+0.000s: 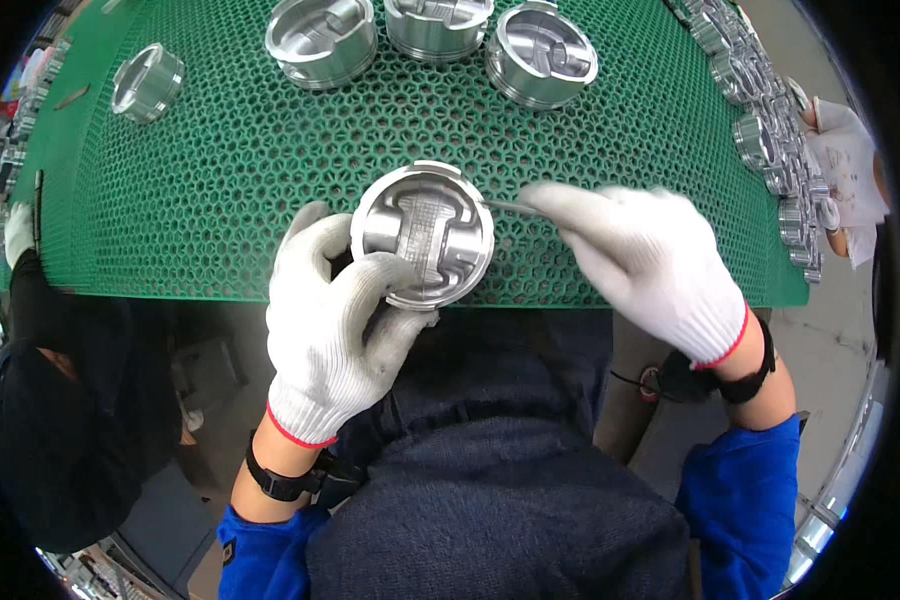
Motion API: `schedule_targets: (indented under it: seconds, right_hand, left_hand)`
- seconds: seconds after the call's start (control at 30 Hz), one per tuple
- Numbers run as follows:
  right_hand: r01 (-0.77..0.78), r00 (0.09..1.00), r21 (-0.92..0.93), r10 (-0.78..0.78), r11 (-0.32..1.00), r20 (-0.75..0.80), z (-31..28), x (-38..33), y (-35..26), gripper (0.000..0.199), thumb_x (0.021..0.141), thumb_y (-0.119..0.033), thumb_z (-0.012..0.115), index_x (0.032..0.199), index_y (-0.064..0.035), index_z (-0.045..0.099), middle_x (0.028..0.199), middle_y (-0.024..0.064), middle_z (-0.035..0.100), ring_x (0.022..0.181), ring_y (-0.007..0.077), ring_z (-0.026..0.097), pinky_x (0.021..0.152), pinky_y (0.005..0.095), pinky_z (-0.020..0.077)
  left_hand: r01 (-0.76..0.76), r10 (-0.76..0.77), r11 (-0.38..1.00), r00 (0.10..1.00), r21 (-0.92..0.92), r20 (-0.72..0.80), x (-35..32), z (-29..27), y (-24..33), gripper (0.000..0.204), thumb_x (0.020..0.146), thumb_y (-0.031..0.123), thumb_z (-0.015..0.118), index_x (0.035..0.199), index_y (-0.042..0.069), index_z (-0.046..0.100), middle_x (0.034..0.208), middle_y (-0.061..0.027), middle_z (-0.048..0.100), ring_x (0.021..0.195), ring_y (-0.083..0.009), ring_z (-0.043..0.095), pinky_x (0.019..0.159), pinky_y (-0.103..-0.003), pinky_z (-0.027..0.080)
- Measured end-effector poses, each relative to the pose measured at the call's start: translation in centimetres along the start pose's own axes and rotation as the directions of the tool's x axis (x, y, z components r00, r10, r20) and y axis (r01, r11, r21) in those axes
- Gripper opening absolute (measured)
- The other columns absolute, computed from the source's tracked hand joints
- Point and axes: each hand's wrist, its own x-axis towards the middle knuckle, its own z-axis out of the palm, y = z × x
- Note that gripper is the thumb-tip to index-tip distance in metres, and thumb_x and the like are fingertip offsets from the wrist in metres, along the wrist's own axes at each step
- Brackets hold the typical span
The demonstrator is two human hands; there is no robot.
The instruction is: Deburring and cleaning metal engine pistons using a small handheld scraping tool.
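My left hand (325,325), in a white knit glove with a red cuff edge, grips a silver metal piston (425,235) at the front edge of the table. The piston is tilted so that its hollow inside, with the pin bosses, faces up at me. My right hand (655,255), gloved the same way, is closed on a thin grey metal tool (510,207). The tool's tip reaches the piston's right upper rim; I cannot tell whether it touches. The rest of the tool is hidden in the glove, so its exact kind does not show.
Several more pistons stand on the green perforated mat (240,190): a lone piston (148,83) at far left, others along the far side such as a piston (542,55). A row of pistons (760,140) lines the right edge. Co-workers sit at left and right; a co-worker's gloved hand (18,232) shows left.
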Motion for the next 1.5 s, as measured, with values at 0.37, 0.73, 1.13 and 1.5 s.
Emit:
schedule_targets:
  seconds: [0.37, 0.73, 1.13, 1.5]
  right_hand:
    - [0.035, 0.95, -0.118, 0.003, 0.992, 0.312, -1.8, -1.7, -2.9, 0.041, 0.085, -0.013, 0.065, 0.126, -0.0196, 0.062, 0.065, 0.0054, 0.061, 0.053, 0.0251, 0.064, 0.047, 0.0368, 0.0522]
    - [-0.494, 0.867, 0.869, 0.106, 0.042, 0.488, 0.0, -1.2, -2.5, 0.034, 0.094, -0.011, 0.054, 0.124, 0.0027, 0.065, 0.086, 0.0036, 0.068, 0.068, 0.0073, 0.057, 0.063, 0.0233, 0.0481]
    - [-0.436, 0.898, 0.706, 0.32, 0.558, 0.301, -1.7, -3.1, 0.6, 0.031, 0.091, -0.006, 0.056, 0.118, -0.0031, 0.07, 0.076, 0.0054, 0.065, 0.062, 0.0106, 0.058, 0.058, 0.0266, 0.048]
    - [0.026, 0.981, -0.146, 0.003, 0.989, 0.193, -1.5, 0.8, -0.4, 0.034, 0.088, -0.013, 0.062, 0.122, -0.0182, 0.06, 0.07, 0.0082, 0.064, 0.059, 0.0286, 0.067, 0.053, 0.04, 0.0542]
  left_hand:
    - [0.006, -0.007, 0.999, 1.0, 0.043, 0.015, 0.4, -0.1, 0.5, 0.032, 0.061, 0.02, 0.087, 0.088, 0.013, 0.072, 0.095, -0.0107, 0.061, 0.094, -0.0309, 0.059, 0.105, -0.06, 0.045]
    - [0.012, -0.02, 0.992, 0.998, 0.128, 0.063, 1.4, -1.9, 0.5, 0.043, 0.067, 0.029, 0.086, 0.105, 0.015, 0.074, 0.095, -0.0092, 0.061, 0.095, -0.0321, 0.059, 0.104, -0.057, 0.045]
    - [0.007, -0.005, 0.999, 0.999, -0.046, 0.05, 2.5, -0.7, -0.8, 0.034, 0.066, 0.01, 0.085, 0.097, 0.01, 0.072, 0.111, -0.0165, 0.063, 0.1, -0.0355, 0.064, 0.086, -0.044, 0.053]
    - [0.029, -0.032, 0.996, 0.999, 0.082, 0.037, 1.4, -0.4, 0.1, 0.031, 0.066, 0.021, 0.086, 0.092, 0.012, 0.072, 0.103, -0.0148, 0.062, 0.1, -0.0369, 0.061, 0.103, -0.053, 0.047]
